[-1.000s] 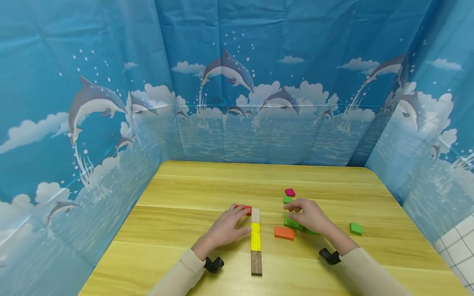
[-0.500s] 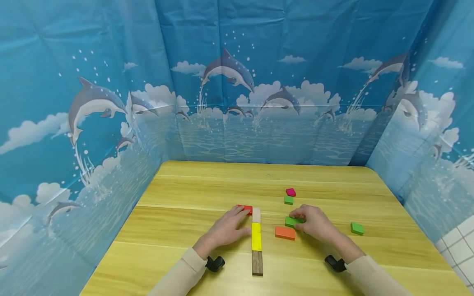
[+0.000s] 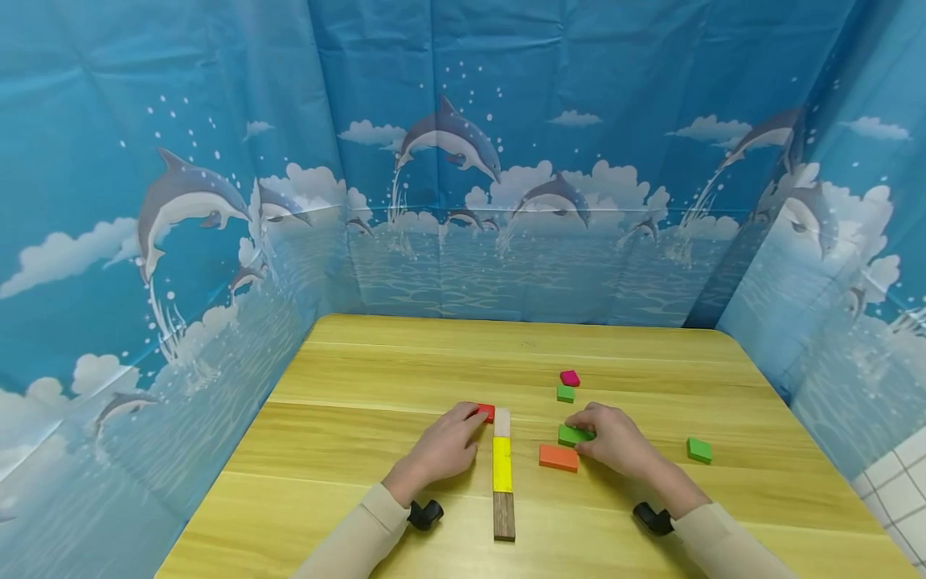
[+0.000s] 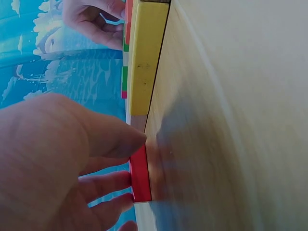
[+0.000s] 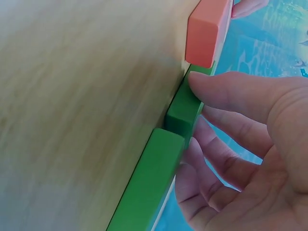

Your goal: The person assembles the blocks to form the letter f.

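In the head view my left hand (image 3: pixel 443 446) lies left of a column of blocks, its fingers on a red block (image 4: pixel 140 175). The thumb stands lower, off the yellow block (image 3: pixel 502 464); the left wrist view shows its tip overlapping the red block's end. On the right, my right hand (image 3: pixel 615 434) pinches a green block (image 3: pixel 571 435), thumb on the near side and fingers on the far side. A second green block (image 5: pixel 144 180) sits beside it, hidden under the hand in the head view. An orange block (image 3: pixel 558 457) lies just in front.
A pale wood block (image 3: pixel 502 422) and a dark brown block (image 3: pixel 504 515) end the column. Behind my right hand lie a small green block (image 3: pixel 565 394) and a magenta block (image 3: pixel 570 378). Another green block (image 3: pixel 698 449) lies far right. Dolphin-print curtains (image 3: pixel 463 265) surround the table.
My right hand has come down and right, and its thumb and fingers have closed on the green block. The left thumb has drawn away from the yellow block.
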Motion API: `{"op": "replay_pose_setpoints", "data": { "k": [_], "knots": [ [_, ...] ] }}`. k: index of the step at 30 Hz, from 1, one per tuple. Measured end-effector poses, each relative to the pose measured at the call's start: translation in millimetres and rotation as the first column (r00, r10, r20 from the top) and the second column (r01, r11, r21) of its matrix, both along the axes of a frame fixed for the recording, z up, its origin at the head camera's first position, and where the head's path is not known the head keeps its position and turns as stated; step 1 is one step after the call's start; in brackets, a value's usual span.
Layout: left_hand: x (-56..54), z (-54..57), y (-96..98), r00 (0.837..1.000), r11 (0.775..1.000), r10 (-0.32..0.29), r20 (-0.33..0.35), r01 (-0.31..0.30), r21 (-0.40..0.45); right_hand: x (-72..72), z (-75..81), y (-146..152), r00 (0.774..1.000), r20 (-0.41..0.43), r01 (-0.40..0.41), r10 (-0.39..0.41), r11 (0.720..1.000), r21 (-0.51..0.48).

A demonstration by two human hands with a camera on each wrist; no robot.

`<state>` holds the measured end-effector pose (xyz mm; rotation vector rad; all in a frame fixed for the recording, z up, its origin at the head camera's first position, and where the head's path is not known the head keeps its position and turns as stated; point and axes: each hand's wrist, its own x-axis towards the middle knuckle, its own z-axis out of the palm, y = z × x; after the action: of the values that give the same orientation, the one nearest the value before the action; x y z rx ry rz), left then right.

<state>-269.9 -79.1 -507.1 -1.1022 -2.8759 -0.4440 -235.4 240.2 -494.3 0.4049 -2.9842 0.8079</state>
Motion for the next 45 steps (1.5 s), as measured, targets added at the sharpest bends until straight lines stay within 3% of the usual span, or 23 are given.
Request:
{"op": "replay_pose_setpoints", "data": {
  "k": [14,26,33,39,45],
  "knots": [
    [1.4,-2.4,1.3,1.0,1.0,0.01,0.0,-0.01,-0.026,-14.4,0.6,-12,0.999,-0.034,0.01,-0.01,1.0,-0.003],
    [5.3,0.1,1.5,0.997,0.999,0.039,0.064,-0.037,-0.027,-33.1,2.2,-35,0.999,-0.033,0.009,-0.011,0.999,-0.035],
    [6.8,0.3,2.8,0.996,0.999,0.047,0.078,-0.047,0.007,-41.7,-0.9,-50,0.999,-0.04,-0.008,0.007,0.999,-0.044],
    [5.1,-0.5,5.5,0.997,0.997,0.062,0.04,-0.064,0.049,-46.8,-4.7,-57,0.999,-0.043,-0.019,0.018,0.999,-0.03],
    [3.8,-2.1,8.1,0.998,0.997,0.041,0.048,-0.044,0.057,-47.5,-6.0,-63,0.999,-0.031,-0.026,0.025,0.999,-0.03]
  ]
}}
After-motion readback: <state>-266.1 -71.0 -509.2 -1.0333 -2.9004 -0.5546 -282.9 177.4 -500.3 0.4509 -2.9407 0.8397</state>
